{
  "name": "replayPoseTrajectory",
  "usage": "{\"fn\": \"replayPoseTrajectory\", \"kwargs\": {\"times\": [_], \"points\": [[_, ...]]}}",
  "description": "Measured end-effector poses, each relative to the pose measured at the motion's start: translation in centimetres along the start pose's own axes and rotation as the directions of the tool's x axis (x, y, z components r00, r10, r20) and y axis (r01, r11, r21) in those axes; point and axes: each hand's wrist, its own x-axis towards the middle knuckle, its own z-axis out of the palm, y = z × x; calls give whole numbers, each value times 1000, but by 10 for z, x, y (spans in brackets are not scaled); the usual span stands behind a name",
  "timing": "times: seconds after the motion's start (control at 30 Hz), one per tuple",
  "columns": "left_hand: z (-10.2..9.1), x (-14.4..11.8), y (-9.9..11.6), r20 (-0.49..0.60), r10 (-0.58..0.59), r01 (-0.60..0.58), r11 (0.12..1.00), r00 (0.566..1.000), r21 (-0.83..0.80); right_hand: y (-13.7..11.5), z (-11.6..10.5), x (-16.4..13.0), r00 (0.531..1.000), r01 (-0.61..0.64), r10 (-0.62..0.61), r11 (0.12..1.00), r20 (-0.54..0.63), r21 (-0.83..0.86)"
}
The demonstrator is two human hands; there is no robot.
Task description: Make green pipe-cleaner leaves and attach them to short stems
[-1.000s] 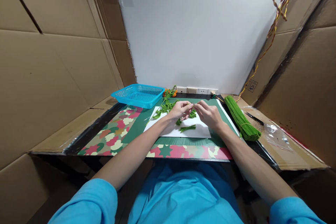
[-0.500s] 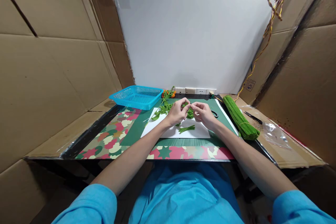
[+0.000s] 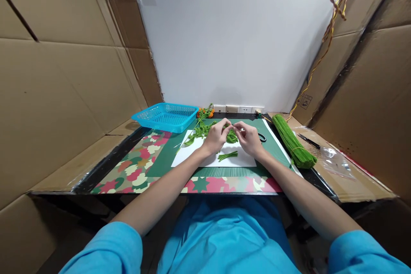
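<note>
Over a sheet of white paper [image 3: 192, 152] my left hand [image 3: 217, 136] and my right hand [image 3: 248, 138] meet, thumbs and index fingers pinched almost tip to tip. Whatever the fingertips hold is too small and too covered to make out. Behind and between the hands lie curled green pipe cleaners [image 3: 231, 137], partly hidden. More looped green pipe cleaner pieces [image 3: 199, 130] lie left of my left hand. Just below the hands a few short cut green pipe cleaners [image 3: 227, 156] rest on the paper. Scissors, with one dark handle loop [image 3: 262, 137] showing, lie beside my right hand.
A blue plastic basket [image 3: 167, 116] stands at the back left, with orange flowers [image 3: 205, 113] beside it. To the right are a thick bundle of green pipe cleaners [image 3: 293, 141], a black pen-like tool [image 3: 308, 141] and a clear plastic bag [image 3: 337, 163]. Cardboard walls flank the table.
Both hands stay pinched together at nearly the same place, with the fingers slightly shifted. The whole view has moved a little; the things on the table lie as before.
</note>
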Motion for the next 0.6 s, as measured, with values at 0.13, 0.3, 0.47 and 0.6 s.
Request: {"fn": "replayPoseTrajectory", "kwargs": {"times": [0.13, 0.3, 0.47, 0.6], "points": [[6, 0, 1, 64, -115, 126, 969, 991, -214, 5, -4, -3, 984, 163, -177, 938, -19, -306], [8, 6, -4, 169, -253, 302, 847, 953, -437, 6, -9, -3, 950, 293, -305, 800, 66, -524], [8, 9, -7, 216, -304, 372, 759, 928, -533, 7, -13, -2, 928, 347, -356, 712, 113, -610], [9, 9, -9, 203, -299, 361, 744, 932, -563, 10, -17, 0, 915, 366, -381, 657, 128, -660]]}}
